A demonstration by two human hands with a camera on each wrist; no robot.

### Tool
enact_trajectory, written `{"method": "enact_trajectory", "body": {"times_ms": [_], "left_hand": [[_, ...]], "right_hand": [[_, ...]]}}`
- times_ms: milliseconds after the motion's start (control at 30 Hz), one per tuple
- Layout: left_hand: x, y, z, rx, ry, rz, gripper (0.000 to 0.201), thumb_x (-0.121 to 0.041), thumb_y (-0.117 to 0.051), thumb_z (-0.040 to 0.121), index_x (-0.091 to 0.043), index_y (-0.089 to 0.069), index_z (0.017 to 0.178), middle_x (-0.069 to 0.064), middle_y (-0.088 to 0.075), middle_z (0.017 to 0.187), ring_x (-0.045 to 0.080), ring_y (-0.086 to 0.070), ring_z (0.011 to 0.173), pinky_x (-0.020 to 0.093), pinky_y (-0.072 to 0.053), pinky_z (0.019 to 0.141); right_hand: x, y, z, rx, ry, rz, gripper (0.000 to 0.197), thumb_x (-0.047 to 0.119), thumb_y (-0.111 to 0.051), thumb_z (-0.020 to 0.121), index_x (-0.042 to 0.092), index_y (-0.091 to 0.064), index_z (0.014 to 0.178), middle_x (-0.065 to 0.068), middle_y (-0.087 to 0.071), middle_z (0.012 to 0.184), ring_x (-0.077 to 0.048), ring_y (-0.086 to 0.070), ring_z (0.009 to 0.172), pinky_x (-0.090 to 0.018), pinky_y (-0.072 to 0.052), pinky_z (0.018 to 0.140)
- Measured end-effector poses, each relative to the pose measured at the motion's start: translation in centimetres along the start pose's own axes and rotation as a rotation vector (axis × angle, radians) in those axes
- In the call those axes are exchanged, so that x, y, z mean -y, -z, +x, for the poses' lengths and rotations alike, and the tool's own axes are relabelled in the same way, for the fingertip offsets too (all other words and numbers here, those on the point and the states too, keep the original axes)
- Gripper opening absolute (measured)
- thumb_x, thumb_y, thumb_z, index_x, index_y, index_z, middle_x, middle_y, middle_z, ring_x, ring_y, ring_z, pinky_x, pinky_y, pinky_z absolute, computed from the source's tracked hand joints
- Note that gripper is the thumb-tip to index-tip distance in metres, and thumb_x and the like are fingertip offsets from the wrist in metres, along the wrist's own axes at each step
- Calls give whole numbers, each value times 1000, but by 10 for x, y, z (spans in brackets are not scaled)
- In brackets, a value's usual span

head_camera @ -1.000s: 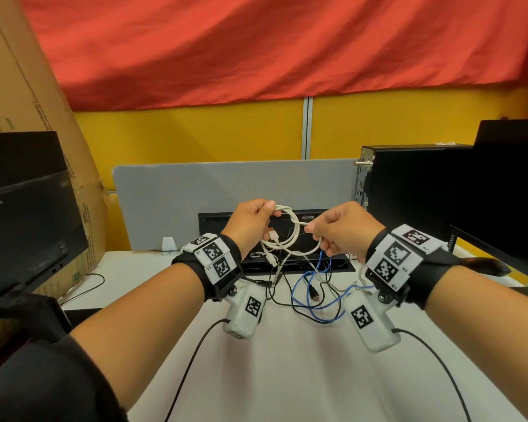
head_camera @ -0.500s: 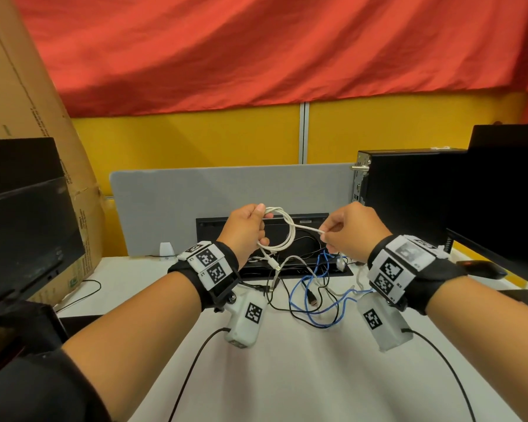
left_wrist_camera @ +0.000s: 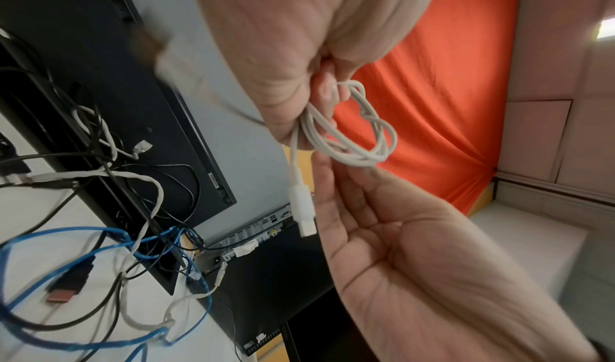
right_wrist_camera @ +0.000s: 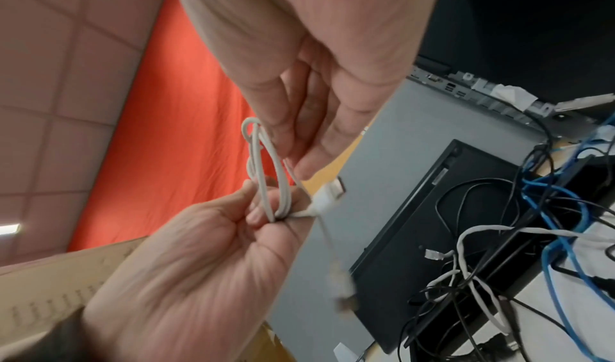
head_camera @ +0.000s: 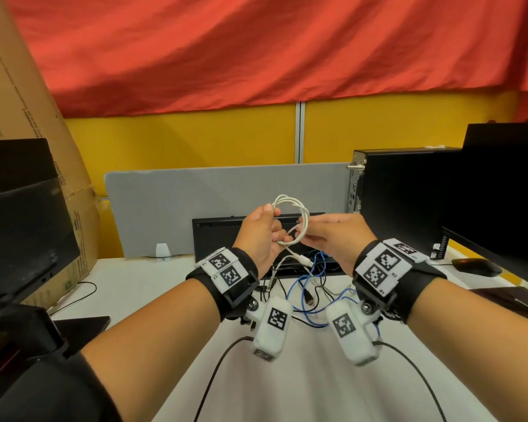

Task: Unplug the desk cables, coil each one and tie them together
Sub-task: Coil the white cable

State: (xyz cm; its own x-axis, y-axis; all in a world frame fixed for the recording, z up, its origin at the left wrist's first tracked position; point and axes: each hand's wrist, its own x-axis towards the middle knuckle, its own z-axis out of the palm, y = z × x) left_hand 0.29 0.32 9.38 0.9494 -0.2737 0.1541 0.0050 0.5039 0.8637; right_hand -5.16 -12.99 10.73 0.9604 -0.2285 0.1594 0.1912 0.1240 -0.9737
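Your left hand (head_camera: 258,236) pinches the nearly coiled white cable (head_camera: 299,214); your right hand (head_camera: 333,239) touches it, fingers straight. The blue cable (left_wrist_camera: 76,229) (and others) lies uncoiled.

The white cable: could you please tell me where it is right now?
In the head view the white cable is coiled at centre, gripped by the left hand, with the right hand beside it, above the blue cable.

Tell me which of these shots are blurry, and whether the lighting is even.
Head view: sharp and evenly lit, though the computer tower reads almost solid black. Left wrist view: the white cable is crisp, while the left hand is smeared at its upper-left edge. Right wrist view: the cable's dangling plug is motion-blurred.
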Motion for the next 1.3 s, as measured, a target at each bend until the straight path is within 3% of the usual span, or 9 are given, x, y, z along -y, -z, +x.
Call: {"method": "enact_trajectory", "body": {"times_ms": [200, 367, 500, 633, 767, 900, 1100, 1233, 1300], "left_hand": [[3, 5, 4, -22, -23, -30, 27, -24, -30, 106, -11, -48, 90, -4, -30, 51, 7, -30, 41, 27, -41, 61], [2, 3, 2, 6, -25, 0, 28, -23, -29, 106, -10, -49, 92, -2, -30, 54, 8, -32, 43, 24, -44, 51], [0, 8, 1, 62, 4, 33, 26, -21, -30, 106, -9, -49, 94, 2, -37, 61, 14, -43, 54, 30, -49, 64], [-1, 15, 0, 125, 11, 106, 24, -15, -31, 106, -6, -51, 95, 4, -44, 65, 19, -52, 65, 40, -53, 84], [-3, 20, -1, 163, -8, 229, 22, -10, -36, 104, -5, -56, 97, 5, -55, 72, 20, -64, 74, 35, -57, 81], [-8, 25, 0, 115, -59, 447, 20, -8, -44, 101, -9, -63, 97, 3, -67, 82, 12, -63, 76, 25, -51, 75], [-16, 27, 3, 74, -109, 524, 19, -4, -48, 99, -4, -66, 94, 7, -66, 79, 11, -66, 70, 21, -56, 71], [-14, 28, 1, 44, -128, 558, 16, -3, -52, 97, -1, -67, 95, 10, -68, 80, 13, -68, 72, 24, -58, 74], [-14, 29, 0, 34, -129, 562, 14, -3, -54, 96, 0, -68, 95, 11, -69, 81, 14, -69, 73, 23, -59, 74]], "right_hand": [[8, -14, -8, 63, 6, 28, 20, -5, -60, 85, -12, -68, 101, -30, -68, 103, -38, -68, 99, -37, -58, 86], [3, -14, -9, 35, 70, 17, 28, -3, -64, 86, -2, -66, 114, -21, -70, 102, -27, -68, 91, -34, -57, 86], [7, -10, -4, 27, -7, 152, 25, -6, -49, 94, -5, -59, 117, -13, -61, 83, -18, -61, 74, -27, -54, 72], [14, -11, -4, 16, -75, 202, 18, -4, -47, 94, 2, -62, 102, -7, -53, 75, -15, -51, 65, -28, -44, 70], [17, -12, -6, 36, -30, 36, 23, -12, -52, 86, -3, -63, 104, -11, -57, 83, -17, -51, 70, -24, -43, 64], [18, -7, -2, 0, 10, -223, 40, -9, -60, 80, 1, -59, 119, -22, -65, 111, -33, -65, 97, -39, -54, 85], [24, -4, -1, -53, 54, -890, 11, 13, -72, 78, 10, -70, 89, -10, -74, 80, -22, -72, 74, -41, -60, 75], [27, -4, 0, -112, -39, -875, 15, 6, -71, 80, -2, -70, 92, -16, -73, 76, -26, -73, 73, -40, -61, 74], [29, -6, -3, -66, -118, -752, 20, -1, -68, 83, -8, -68, 101, -18, -68, 72, -25, -68, 64, -30, -61, 62]]}}
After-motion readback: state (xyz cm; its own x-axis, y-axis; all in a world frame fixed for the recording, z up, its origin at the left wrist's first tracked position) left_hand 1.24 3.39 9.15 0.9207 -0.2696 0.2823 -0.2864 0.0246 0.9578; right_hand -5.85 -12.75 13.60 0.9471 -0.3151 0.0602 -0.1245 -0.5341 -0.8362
